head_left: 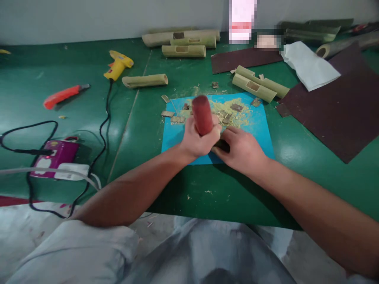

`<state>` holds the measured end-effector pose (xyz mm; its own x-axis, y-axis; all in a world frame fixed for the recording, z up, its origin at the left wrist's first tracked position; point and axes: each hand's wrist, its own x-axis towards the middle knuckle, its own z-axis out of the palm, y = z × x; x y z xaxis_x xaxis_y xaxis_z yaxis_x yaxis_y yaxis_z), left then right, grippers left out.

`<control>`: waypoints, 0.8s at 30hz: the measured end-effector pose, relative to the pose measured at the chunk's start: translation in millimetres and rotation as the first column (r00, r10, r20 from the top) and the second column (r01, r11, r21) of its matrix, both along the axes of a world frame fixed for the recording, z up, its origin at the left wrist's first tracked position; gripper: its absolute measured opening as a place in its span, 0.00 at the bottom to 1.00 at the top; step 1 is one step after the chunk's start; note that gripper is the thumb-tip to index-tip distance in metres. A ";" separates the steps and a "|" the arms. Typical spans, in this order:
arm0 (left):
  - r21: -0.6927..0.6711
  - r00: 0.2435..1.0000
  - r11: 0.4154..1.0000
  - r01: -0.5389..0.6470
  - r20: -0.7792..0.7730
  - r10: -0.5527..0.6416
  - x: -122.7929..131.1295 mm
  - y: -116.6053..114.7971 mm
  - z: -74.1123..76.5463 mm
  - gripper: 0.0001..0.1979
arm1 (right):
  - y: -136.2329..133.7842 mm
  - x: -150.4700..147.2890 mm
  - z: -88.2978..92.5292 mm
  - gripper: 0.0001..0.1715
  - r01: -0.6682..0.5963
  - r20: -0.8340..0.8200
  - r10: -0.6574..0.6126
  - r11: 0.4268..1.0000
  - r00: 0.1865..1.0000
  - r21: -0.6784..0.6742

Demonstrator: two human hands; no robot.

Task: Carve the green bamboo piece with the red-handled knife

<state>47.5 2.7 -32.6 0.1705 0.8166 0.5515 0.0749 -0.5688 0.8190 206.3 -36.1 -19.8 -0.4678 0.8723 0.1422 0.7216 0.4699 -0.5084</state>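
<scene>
My left hand point(197, 140) is wrapped round the thick red handle point(202, 114) of a tool, which stands upright and tilts slightly. Its working end is hidden by my fingers, so its kind does not show. Close against it, my right hand point(245, 149) is closed round a bamboo piece point(222, 146), of which only a small dark part shows. Both hands are over a blue sheet point(173, 142). Just beyond them, pale sawdust point(244, 114) and several small bamboo chips point(177, 119) are scattered on the sheet.
Cut bamboo tubes point(183, 51) lie on the green table point(142, 130), with more near dark sandpaper sheets point(337, 110) and a white cloth point(310, 67). At left are a yellow corded glue gun point(117, 69), a red-handled knife point(63, 96) and a purple power box point(59, 152) with cables.
</scene>
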 end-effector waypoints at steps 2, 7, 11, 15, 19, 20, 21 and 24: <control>-0.008 0.999 1.000 -0.025 0.046 0.025 -1.4 3.2 -3.0 0.25 | 0.5 -0.3 1.5 0.09 0.001 0.016 0.000 1.000 1.000 -0.002; 0.117 0.989 0.990 -0.084 0.131 0.068 0.4 11.0 -5.5 0.24 | -0.8 -2.9 3.8 0.10 0.010 0.049 -0.010 1.000 0.999 -0.001; 0.064 0.991 0.991 -0.120 0.072 0.115 3.4 5.3 -1.9 0.23 | -1.6 -2.9 2.4 0.09 0.007 0.023 -0.008 1.000 1.000 0.012; 0.045 0.985 0.985 -0.166 0.064 0.163 3.9 1.3 0.2 0.24 | -1.4 -2.4 3.8 0.09 0.013 0.018 -0.013 1.000 1.000 -0.013; 0.048 0.985 0.985 -0.165 0.053 0.162 3.0 4.8 -0.1 0.24 | -1.1 -2.4 5.1 0.09 0.015 0.002 -0.015 0.999 1.000 -0.038; 0.054 0.988 0.987 -0.151 0.053 0.148 2.6 6.3 -0.1 0.23 | -1.1 -2.5 5.0 0.10 0.019 -0.006 -0.019 0.999 1.000 -0.048; 0.058 0.990 0.989 -0.133 0.049 0.131 2.2 7.6 0.2 0.22 | -1.1 -2.7 4.9 0.10 0.021 -0.016 -0.022 0.998 1.000 -0.059; 0.040 0.996 0.995 -0.087 0.021 0.086 1.1 9.1 3.0 0.21 | -1.2 -3.4 4.4 0.10 0.029 -0.040 -0.032 0.997 0.999 -0.077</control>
